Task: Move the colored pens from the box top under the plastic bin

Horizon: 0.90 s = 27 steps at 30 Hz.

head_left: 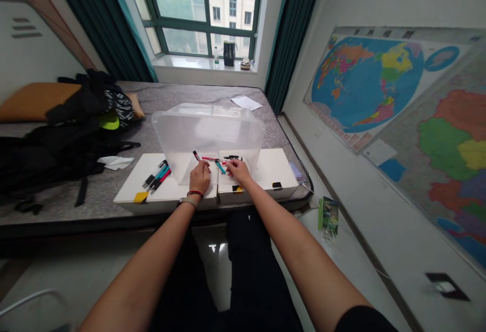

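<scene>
My left hand [200, 176] is closed around a dark pen [196, 155], whose end sticks up above the fingers. My right hand [238, 171] has its fingers pinched together over a loose pile of pens; what they hold, if anything, is too small to make out. A teal pen [220, 167] lies between the two hands, with a red pen [207, 158] and several black pens [231, 157] just beyond. Behind the hands a clear plastic bin [182, 132] rests on its side. Farther left, a row of black, teal and red pens [157, 176] lies on a white box [134, 177].
A second white box [275, 162] adjoins the first at the mattress [76, 208] edge. Dark clothes and bags [56, 144] are heaped at left. A sheet of paper [246, 102] lies behind the bin. A green package [328, 214] stands low at right, below the wall maps [368, 84].
</scene>
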Motion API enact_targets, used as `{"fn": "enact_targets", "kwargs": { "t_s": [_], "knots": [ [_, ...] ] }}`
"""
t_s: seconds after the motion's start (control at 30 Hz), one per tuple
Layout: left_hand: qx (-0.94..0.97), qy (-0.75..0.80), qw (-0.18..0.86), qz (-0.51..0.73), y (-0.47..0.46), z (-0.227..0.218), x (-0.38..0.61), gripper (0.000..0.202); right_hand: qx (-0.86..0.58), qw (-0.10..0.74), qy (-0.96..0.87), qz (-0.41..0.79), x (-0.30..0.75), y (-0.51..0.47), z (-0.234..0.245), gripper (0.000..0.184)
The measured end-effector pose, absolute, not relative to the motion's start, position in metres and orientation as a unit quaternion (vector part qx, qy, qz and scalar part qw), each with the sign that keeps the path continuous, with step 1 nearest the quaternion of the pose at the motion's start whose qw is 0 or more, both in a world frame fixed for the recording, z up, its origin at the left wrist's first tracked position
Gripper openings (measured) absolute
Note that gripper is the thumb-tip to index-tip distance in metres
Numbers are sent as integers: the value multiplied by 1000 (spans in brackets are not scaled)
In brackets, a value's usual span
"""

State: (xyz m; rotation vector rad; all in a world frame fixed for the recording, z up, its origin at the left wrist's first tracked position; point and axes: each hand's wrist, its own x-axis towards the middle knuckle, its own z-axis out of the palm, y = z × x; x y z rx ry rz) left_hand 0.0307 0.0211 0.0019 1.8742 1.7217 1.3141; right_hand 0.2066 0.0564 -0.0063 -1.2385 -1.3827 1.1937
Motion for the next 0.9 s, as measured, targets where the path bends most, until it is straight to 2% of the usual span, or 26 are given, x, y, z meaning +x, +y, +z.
{"fn": "enact_targets", "kwargs": {
  "t_s": [0.2, 0.4, 0.57, 0.67, 0.8, 0.9],
  "knots": [
    [657, 597, 123, 444, 22, 0, 31, 22, -501, 439, -577, 472, 208, 56, -6, 24],
    [653, 612, 120, 430, 25, -1, 30, 23, -478, 391, -723, 309, 198, 34, 22, 21],
    [649, 614, 116, 434, 25, -2, 29, 23, -464, 381, -761, 246, 211, -16, 39, 25],
    [648, 611, 119, 439, 25, -3, 29, 23, -520, 336, -746, 244, 241, -60, 16, 28],
    [650, 606, 125, 441, 25, -4, 29, 23, -663, 189, -673, 269, 278, -106, -41, 27],
    [651, 603, 126, 444, 25, -3, 28, 23, -730, 154, -616, 254, 286, -114, -69, 25]
  ]
}}
